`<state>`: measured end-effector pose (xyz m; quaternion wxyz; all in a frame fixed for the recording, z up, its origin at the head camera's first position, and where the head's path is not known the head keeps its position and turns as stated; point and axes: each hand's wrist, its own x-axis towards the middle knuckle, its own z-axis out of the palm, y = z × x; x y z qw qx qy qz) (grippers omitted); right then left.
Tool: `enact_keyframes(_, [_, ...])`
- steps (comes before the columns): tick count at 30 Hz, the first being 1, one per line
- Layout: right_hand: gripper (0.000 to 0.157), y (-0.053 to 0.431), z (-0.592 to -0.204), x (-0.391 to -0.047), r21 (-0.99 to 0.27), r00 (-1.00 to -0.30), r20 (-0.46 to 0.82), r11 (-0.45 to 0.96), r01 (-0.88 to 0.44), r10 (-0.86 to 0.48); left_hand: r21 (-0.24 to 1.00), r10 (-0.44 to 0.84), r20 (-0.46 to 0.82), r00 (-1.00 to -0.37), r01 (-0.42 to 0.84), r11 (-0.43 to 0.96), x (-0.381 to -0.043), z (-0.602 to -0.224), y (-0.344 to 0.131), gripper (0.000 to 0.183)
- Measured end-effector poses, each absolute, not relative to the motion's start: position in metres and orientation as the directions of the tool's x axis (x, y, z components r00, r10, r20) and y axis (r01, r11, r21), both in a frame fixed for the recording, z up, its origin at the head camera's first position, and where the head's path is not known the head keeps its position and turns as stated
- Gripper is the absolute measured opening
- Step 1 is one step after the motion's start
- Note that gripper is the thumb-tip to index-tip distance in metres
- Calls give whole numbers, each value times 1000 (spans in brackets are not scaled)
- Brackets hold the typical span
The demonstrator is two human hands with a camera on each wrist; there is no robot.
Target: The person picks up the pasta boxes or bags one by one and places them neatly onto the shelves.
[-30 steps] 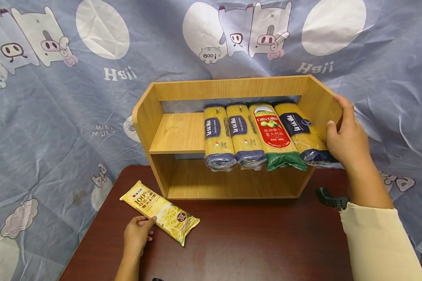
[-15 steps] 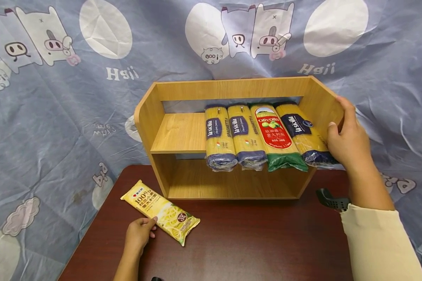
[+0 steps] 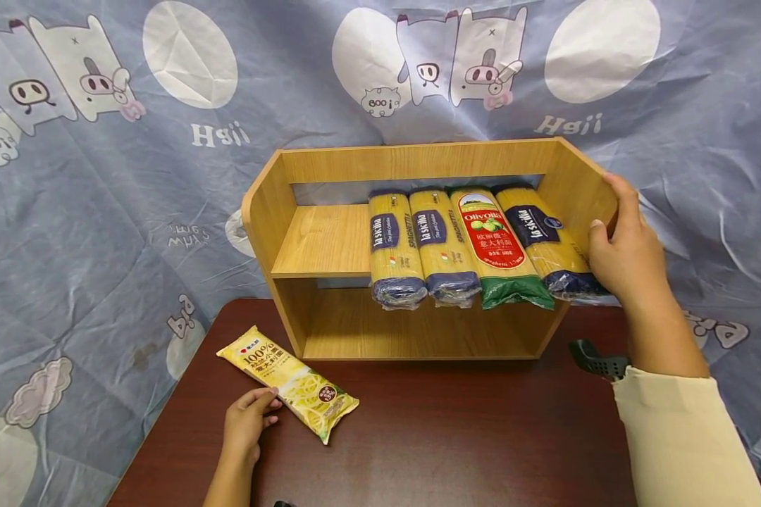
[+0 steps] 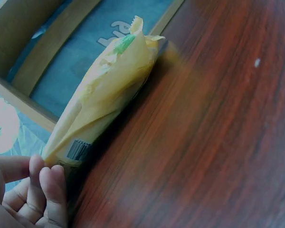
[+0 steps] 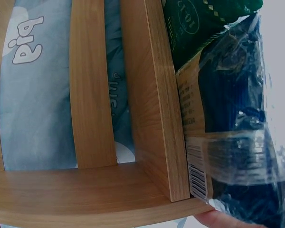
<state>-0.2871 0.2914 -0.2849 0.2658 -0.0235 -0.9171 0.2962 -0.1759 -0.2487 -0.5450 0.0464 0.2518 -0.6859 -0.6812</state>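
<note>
My left hand (image 3: 249, 422) pinches the near edge of a yellow pasta packet (image 3: 292, 384) that lies slanted on the table at the left. In the left wrist view, the thumb and fingertips (image 4: 52, 183) meet at the packet's edge (image 4: 102, 99), by its barcode. My right hand (image 3: 628, 250) grips the right side panel of a wooden shelf (image 3: 412, 160), thumb on the inner side. Beside that thumb a blue-ended spaghetti pack (image 3: 548, 236) leans on the upper board. In the right wrist view, the same spaghetti pack (image 5: 232, 104) overhangs the board's edge, and little of the hand shows.
Two blue-ended spaghetti packs (image 3: 393, 246) (image 3: 442, 243) and a green-ended red-label spaghetti pack (image 3: 496, 243) lie side by side on the upper board. The dark red table (image 3: 456, 429) extends in front of the shelf. A patterned cloth (image 3: 292, 70) hangs behind.
The yellow packet's near end and my left hand have shifted very slightly to the left. The right hand keeps its hold on the shelf, and the packs on it are unmoved.
</note>
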Motion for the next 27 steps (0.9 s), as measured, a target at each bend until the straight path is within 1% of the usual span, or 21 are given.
enact_keyframes(5, [63, 291, -285, -287, -557, -856, 477, 822, -120, 199, 960, -402, -280, -872, -257, -111, -174, -545, -249, 16])
enact_keyframes(12, [63, 291, -286, -287, -563, -852, 483, 817, -127, 201, 964, -443, -205, -873, -101, -247, -176, -541, -244, 14])
enact_keyframes(14, [63, 291, -286, -287, -565, -852, 482, 816, -125, 203, 955, -440, -210, -873, -86, -284, -175, -540, -244, 15])
enact_keyframes(22, [64, 291, -286, -286, -567, -854, 480, 814, -128, 200, 910, -377, -260, -889, -95, -404, -174, -542, -246, 22])
enact_keyframes(27, [63, 292, -285, -287, -565, -854, 480, 815, -128, 199, 856, -308, -227, -924, -39, -516, -174, -545, -249, 21])
